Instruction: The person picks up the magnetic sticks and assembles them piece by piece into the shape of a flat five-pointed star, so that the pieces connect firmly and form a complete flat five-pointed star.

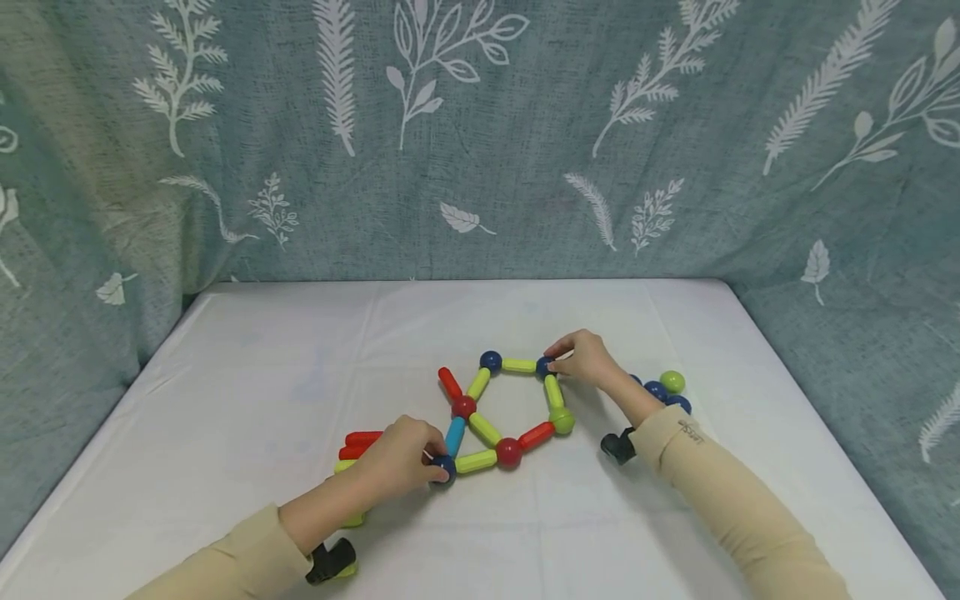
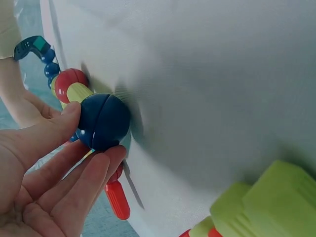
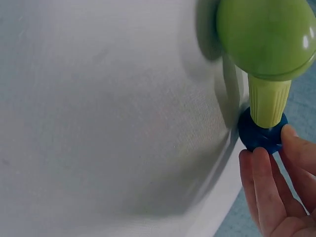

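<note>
In left hand (image 1: 403, 457), blue ball (image 2: 106, 121) partly covered; red rods (image 1: 362, 438) part-hidden.

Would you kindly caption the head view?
Left hand and right hand each pinch a blue ball on a ball-and-rod frame.

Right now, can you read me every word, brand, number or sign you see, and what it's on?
Dark lettering on the right sleeve: too small and blurred to read.
Any marks on the right wrist's dark device: too blurred to tell.
Balls, rods, curtain: no readable text.
</note>
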Demonstrator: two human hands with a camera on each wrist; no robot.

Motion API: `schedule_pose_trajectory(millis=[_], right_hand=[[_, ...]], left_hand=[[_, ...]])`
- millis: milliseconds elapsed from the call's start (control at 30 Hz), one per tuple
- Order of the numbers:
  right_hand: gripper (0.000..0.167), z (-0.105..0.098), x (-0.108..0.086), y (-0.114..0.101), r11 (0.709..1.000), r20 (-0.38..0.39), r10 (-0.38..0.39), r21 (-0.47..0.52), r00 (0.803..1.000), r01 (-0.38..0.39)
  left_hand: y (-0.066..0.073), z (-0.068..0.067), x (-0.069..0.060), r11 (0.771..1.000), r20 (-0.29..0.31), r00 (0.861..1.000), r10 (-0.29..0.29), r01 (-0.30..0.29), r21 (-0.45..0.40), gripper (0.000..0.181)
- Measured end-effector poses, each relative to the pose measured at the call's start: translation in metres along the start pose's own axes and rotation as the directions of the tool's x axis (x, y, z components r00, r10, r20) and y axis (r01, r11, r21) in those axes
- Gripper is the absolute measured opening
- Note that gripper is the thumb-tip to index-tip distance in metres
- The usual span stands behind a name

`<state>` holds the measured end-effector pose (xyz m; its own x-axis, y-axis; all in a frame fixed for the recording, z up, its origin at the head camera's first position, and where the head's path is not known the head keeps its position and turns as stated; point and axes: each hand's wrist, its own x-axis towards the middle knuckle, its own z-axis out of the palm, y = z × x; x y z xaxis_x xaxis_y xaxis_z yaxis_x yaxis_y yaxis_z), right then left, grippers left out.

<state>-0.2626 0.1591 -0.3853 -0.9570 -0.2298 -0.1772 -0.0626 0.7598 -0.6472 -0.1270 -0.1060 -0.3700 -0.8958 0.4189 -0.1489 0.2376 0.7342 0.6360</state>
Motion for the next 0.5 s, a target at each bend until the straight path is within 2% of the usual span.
schedule_pose_trajectory(millis=[100,267,367,500], right_hand=[[0.021,0.000,0.001,0.000,1.000,0.004,0.012,-0.004,1.000,-0.012],[0.021,-0.001,0.001,-0.001,1.000,0.015,0.029,0.006,0.999,-0.029],[0.022,-0.001,0.001,-0.002,0.999,0.018,0.032,0.011,0.999,-0.032],[0.022,-0.001,0.000,-0.002,0.999,0.012,0.030,0.017,0.999,-0.030]], left_hand=[[0.000,0.000,0.000,1.000,-0.002,1.000,0.011,-0.011,0.008,0.014],[-0.002,-0.004,-0.001,1.000,0.009,1.000,-0.025,0.025,-0.002,0.016],[-0.009,-0.014,-0.002,0.997,-0.009,0.999,-0.031,0.032,0.068,0.017],[-0.027,-0.035,-0.004,0.981,-0.046,0.999,0.022,-0.012,0.194,0.017]])
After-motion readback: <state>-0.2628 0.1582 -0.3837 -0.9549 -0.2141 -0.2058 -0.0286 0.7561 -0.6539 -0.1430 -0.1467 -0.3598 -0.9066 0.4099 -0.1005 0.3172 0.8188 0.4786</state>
